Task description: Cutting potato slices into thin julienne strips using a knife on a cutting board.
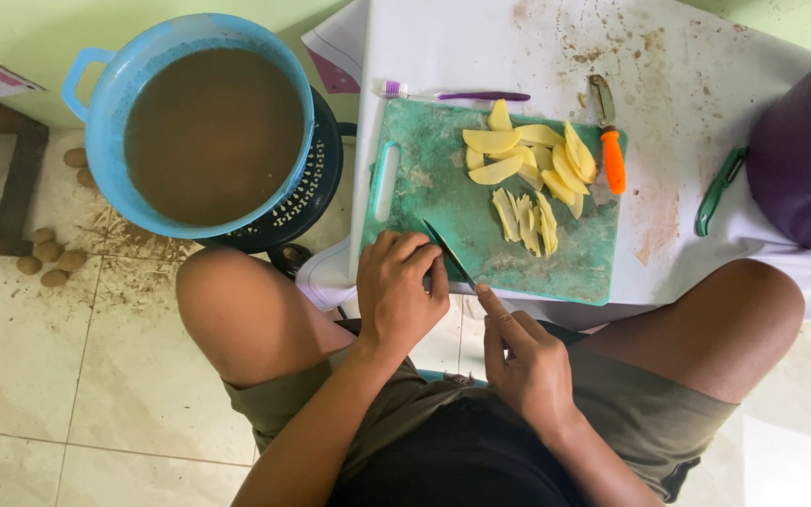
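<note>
Thin dark knife (450,252) is clamped in right hand (526,361); left hand (398,286) is curled shut at scuffed green plastic cutting board (443,207) edge, contents hidden; pale potato wedges (529,169) piled beyond.

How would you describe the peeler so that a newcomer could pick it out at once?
Start at the green cutting board on the white table. Just off its top right corner, beside the potato slices, lies the peeler. Its bright orange handle sets it apart.
</note>
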